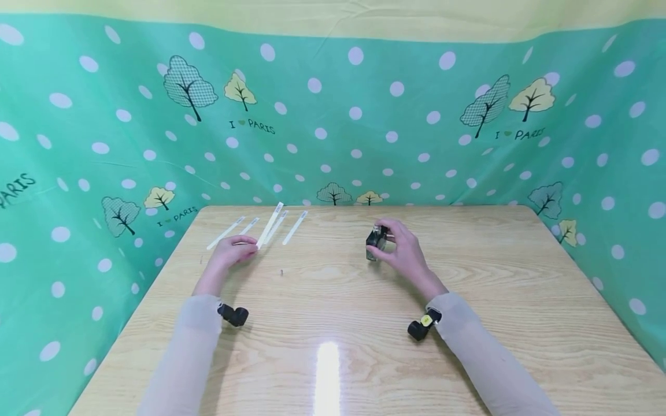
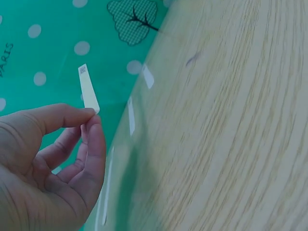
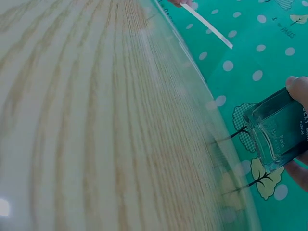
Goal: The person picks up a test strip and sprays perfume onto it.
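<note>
My left hand (image 1: 252, 242) pinches one end of a white paper strip (image 1: 269, 225) between thumb and forefinger, and the strip slants up off the table. The left wrist view shows the same pinch by that hand (image 2: 91, 117), with the strip (image 2: 88, 91) pointing up. My right hand (image 1: 383, 236) grips a small dark glass bottle (image 1: 375, 240) that stands on the wooden table (image 1: 333, 300) right of centre. In the right wrist view the clear square bottle (image 3: 276, 130) sits between my fingertips (image 3: 299, 89), and the raised strip (image 3: 207, 26) shows far off.
Several more white strips (image 1: 226, 232) lie fanned on the table's far left, one of them (image 1: 295, 227) nearest the centre. A tiny dark speck (image 1: 281, 271) lies on the wood. A green dotted cloth (image 1: 364, 127) walls in the table on three sides.
</note>
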Tool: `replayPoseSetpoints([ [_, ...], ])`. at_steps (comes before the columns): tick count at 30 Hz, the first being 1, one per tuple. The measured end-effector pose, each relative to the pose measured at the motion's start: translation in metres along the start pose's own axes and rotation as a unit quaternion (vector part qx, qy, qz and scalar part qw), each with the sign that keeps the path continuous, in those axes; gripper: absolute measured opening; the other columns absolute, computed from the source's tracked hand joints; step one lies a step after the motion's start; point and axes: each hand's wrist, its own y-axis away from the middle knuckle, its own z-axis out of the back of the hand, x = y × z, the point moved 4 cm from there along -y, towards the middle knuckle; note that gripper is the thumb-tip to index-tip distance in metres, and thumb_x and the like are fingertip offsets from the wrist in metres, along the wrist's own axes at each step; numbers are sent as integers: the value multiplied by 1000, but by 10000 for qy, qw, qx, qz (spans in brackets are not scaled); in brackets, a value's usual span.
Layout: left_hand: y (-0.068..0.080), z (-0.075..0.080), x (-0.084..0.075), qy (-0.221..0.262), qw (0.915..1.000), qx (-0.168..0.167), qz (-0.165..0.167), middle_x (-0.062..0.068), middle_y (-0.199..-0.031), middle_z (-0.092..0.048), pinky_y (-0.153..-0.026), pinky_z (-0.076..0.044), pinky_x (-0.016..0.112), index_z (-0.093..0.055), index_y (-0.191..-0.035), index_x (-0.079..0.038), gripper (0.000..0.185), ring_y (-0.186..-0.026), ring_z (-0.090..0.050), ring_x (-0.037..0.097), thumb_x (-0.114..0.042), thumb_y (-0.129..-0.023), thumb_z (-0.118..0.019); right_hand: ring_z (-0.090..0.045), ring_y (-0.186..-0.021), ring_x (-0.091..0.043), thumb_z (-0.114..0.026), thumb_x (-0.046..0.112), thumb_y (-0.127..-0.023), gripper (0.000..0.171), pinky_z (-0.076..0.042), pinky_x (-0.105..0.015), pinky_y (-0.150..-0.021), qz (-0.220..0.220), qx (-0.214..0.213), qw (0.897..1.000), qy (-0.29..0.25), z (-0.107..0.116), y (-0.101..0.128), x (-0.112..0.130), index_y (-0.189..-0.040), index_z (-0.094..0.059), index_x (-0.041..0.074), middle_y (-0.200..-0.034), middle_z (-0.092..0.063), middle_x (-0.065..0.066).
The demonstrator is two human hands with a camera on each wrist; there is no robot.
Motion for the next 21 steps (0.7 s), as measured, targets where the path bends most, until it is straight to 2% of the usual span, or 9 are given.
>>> replayPoseSetpoints([
  [6, -5, 14, 11, 229, 9993, -158, 244, -7, -84, -67, -80, -59, 15, -59, -128, 7, 41, -75, -66, -1, -3, -89, -70, -68, -106, -32, -87, 16, -76, 63, -63, -31, -84, 14, -21, 10000, -15, 0, 1, -1, -129, -56, 4, -126, -62, -14],
  [10, -6, 20, 15, 501, 9981, -132, 343, -7, -81, -65, -77, -60, 14, -69, -110, 0, 21, -73, -66, 1, -1, -88, -70, -67, -106, -32, -87, 17, -75, 64, -63, -30, -84, -10, -21, 10000, 54, 0, 2, -2, -129, -56, 6, -125, -62, -13],
  [13, -7, 24, 17, 557, 9975, -112, 413, -8, -79, -65, -74, -60, 13, -71, -97, -7, 11, -71, -66, 1, -1, -87, -71, -67, -107, -31, -87, 18, -76, 63, -62, -29, -84, -10, 6, 10000, 74, -1, 2, -3, -129, -56, 8, -124, -63, -13],
  [16, -12, 28, 19, 488, 9972, -244, 512, -9, -75, -65, -74, -60, 14, -70, -107, -1, 20, -70, -66, 0, 0, -88, -70, -67, -106, -31, -87, 19, -76, 63, -62, -28, -84, -15, 13, 10000, 58, -1, 2, -4, -130, -56, 8, -124, -63, -13],
  [18, -15, 29, 20, 335, 9972, -322, 592, -11, -73, -65, -76, -60, 14, -64, -121, 4, 33, -70, -66, -2, -1, -89, -69, -67, -106, -31, -87, 19, -76, 63, -62, -28, -84, -44, 19, 10000, 77, -1, 2, -4, -130, -56, 7, -123, -63, -13],
  [21, -18, 31, 21, 240, 9970, -309, 667, -13, -71, -65, -77, -61, 16, -56, -130, 8, 42, -69, -66, -2, -2, -91, -68, -66, -107, -31, -87, 20, -76, 63, -62, -29, -84, -124, 68, 9999, 82, -2, 2, -5, -130, -56, 8, -123, -63, -13],
])
